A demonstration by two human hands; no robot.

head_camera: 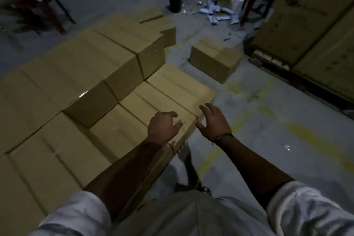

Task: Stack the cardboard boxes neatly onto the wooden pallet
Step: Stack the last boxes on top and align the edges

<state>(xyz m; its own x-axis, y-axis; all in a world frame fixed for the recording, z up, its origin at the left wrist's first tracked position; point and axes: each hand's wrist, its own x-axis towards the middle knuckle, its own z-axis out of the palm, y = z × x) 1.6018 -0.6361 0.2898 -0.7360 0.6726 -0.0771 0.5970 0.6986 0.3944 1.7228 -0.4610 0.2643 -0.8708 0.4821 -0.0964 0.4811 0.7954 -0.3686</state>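
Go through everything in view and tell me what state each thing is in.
lower box: closed, in the stack
left hand: open, over lower box
right hand: open, fingers spread
upper boxes: closed, one layer higher
floor box: closed, apart from stack
bin: upright, full

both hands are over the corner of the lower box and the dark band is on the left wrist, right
Not quite: the dark band is on the right wrist, not the left. The head view shows it just behind the right hand, while the left hand has no band. Both hands are indeed over the corner of the lower box.
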